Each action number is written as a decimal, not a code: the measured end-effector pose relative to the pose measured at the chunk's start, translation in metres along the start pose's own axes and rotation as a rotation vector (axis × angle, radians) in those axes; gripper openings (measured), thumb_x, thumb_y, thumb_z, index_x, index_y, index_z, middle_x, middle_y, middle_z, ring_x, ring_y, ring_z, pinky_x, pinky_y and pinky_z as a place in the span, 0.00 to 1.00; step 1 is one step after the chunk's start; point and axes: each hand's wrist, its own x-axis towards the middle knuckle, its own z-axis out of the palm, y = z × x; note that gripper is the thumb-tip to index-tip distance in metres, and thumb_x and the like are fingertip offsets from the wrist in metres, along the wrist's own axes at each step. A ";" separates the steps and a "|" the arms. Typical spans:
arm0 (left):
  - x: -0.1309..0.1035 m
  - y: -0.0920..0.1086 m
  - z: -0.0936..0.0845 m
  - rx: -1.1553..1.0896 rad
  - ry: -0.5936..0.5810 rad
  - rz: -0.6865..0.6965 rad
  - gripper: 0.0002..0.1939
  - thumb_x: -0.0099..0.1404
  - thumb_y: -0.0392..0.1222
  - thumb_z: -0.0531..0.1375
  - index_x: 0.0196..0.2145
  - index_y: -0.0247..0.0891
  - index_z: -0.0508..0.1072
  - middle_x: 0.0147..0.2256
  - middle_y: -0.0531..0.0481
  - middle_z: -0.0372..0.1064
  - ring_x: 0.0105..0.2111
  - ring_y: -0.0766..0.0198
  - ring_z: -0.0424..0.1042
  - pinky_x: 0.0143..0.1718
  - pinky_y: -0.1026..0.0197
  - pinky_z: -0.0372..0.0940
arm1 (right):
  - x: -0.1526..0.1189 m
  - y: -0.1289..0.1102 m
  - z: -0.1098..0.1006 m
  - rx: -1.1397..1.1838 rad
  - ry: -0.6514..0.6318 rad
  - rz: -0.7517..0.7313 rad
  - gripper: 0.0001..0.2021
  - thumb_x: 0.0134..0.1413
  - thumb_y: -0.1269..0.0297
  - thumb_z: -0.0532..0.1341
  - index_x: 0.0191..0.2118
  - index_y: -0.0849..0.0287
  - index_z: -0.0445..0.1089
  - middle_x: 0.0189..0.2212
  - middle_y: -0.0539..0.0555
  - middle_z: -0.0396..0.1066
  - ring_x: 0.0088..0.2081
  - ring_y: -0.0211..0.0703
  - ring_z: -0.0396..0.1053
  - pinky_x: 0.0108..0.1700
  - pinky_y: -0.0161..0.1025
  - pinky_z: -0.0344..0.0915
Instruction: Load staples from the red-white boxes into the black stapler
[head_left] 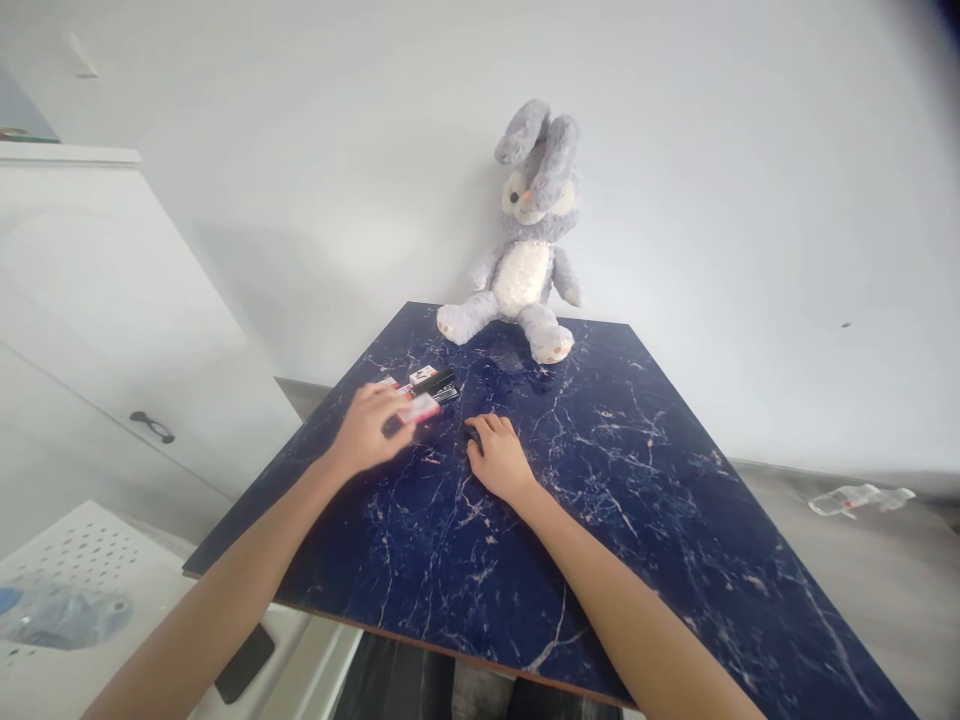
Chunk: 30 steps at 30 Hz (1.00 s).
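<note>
My left hand (373, 428) is over the left part of the blue marbled table (600, 490), its thumb and fingers round a small red and white box (419, 409). Just beyond it lie a black stapler-like object (433, 383) and another small white box (423, 374). Part of a further red and white item shows behind the fingers. My right hand (497, 455) rests on the table to the right, fingers curled on a small dark object (473, 435) that is mostly hidden.
A grey plush rabbit (525, 270) sits at the table's far edge against the wall. To the left stand a white cabinet (112, 330) and a white perforated surface (90, 540) with a plastic bag. A dark phone-like object (245, 663) lies below my left arm. Clear plastic bottles (859, 499) lie on the floor at right.
</note>
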 end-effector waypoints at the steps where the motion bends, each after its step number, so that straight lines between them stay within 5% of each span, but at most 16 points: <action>1: -0.002 0.006 0.007 0.037 -0.068 0.049 0.09 0.61 0.44 0.63 0.40 0.44 0.78 0.41 0.44 0.75 0.52 0.45 0.66 0.59 0.43 0.57 | 0.000 0.000 0.000 -0.003 0.001 -0.003 0.18 0.59 0.74 0.55 0.52 0.60 0.71 0.49 0.60 0.71 0.49 0.52 0.64 0.56 0.47 0.62; 6: -0.003 0.014 0.028 0.214 -0.098 0.050 0.06 0.63 0.41 0.61 0.34 0.41 0.78 0.43 0.40 0.70 0.52 0.43 0.64 0.55 0.41 0.60 | 0.000 -0.001 0.002 -0.015 -0.003 -0.004 0.17 0.59 0.74 0.55 0.53 0.61 0.71 0.49 0.60 0.70 0.49 0.51 0.64 0.57 0.47 0.62; 12: 0.011 0.042 0.039 0.103 -0.060 0.080 0.10 0.67 0.39 0.58 0.44 0.42 0.77 0.49 0.43 0.69 0.51 0.50 0.66 0.56 0.45 0.61 | 0.003 0.018 -0.014 -0.051 -0.014 -0.038 0.17 0.64 0.68 0.55 0.56 0.61 0.69 0.55 0.61 0.67 0.54 0.50 0.64 0.61 0.46 0.59; 17: 0.047 0.089 0.093 -0.026 -0.156 0.118 0.18 0.71 0.44 0.56 0.55 0.39 0.73 0.56 0.41 0.69 0.58 0.50 0.64 0.61 0.45 0.58 | -0.010 0.067 -0.058 -0.319 0.007 0.124 0.24 0.68 0.56 0.51 0.64 0.61 0.63 0.63 0.64 0.60 0.63 0.58 0.56 0.65 0.53 0.52; 21: 0.065 0.103 0.130 -0.030 -0.270 0.092 0.20 0.73 0.46 0.54 0.58 0.37 0.72 0.60 0.39 0.66 0.61 0.47 0.61 0.61 0.42 0.58 | -0.024 0.100 -0.073 -0.438 -0.113 0.333 0.30 0.68 0.47 0.49 0.68 0.60 0.58 0.68 0.65 0.54 0.67 0.65 0.50 0.64 0.58 0.50; 30: 0.059 0.097 0.127 -0.046 -0.323 0.110 0.19 0.73 0.46 0.53 0.54 0.37 0.76 0.60 0.41 0.68 0.61 0.48 0.64 0.61 0.44 0.59 | -0.024 0.101 -0.066 -0.500 -0.202 0.369 0.30 0.69 0.48 0.46 0.68 0.61 0.58 0.68 0.68 0.53 0.68 0.67 0.50 0.65 0.56 0.49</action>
